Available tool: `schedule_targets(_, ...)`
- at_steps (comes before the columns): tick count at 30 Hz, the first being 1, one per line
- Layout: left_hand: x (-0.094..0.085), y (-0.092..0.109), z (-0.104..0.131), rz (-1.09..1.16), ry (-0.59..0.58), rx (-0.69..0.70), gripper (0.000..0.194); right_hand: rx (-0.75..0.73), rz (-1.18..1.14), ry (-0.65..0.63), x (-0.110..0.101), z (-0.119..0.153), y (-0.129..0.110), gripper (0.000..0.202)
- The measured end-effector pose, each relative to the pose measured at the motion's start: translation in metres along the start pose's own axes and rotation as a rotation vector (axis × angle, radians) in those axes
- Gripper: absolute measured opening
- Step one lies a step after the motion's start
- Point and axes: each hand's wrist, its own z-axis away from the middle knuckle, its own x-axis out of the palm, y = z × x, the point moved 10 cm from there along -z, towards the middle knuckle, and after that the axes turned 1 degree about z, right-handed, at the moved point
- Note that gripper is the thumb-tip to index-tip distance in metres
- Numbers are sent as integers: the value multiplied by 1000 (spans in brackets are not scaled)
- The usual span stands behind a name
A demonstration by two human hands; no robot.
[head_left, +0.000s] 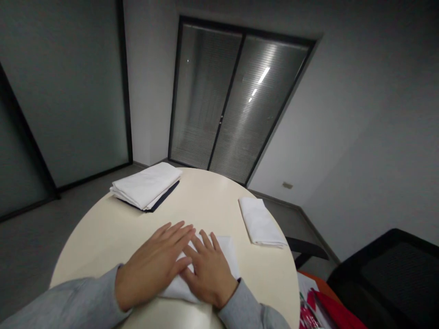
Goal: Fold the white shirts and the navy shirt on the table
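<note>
A folded white cloth point(228, 252) lies on the round table in front of me, partly covered by both hands. My left hand point(156, 258) is flat with its fingers stretched out, reaching over the cloth's left part. On the cloth's middle rests my right hand point(207, 269), palm down and fingers spread. The two hands meet near the thumbs and fingertips. Neither hand grips anything.
A stack of folded white cloths point(147, 185) with a dark piece point(164, 197) beneath sits at the table's point(202, 192) far left. Another folded white cloth point(260, 222) lies at the right edge. A black chair point(387, 274) and red items point(336, 306) are at the lower right.
</note>
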Motion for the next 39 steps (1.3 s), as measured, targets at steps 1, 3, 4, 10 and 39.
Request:
schedule_targets(1,12,2,-3,32,-33,53,57,19,0,14,-1,0,2,62)
schedule_targets(3,33,-3,-5,66,-78,96,59,68,-3,50,-2,1,7,57)
schedule_targets(4,41,-8,-4,74,-85,99,60,92,-3,69,-3,2,10,54)
schedule_targets(10,51,-28,2,135,-112,37,66,325,58,137,-10,18,40,59)
schedule_targets(39,33,-27,-53,137,-268,98,36,325,215,-52,-45,32,67,45)
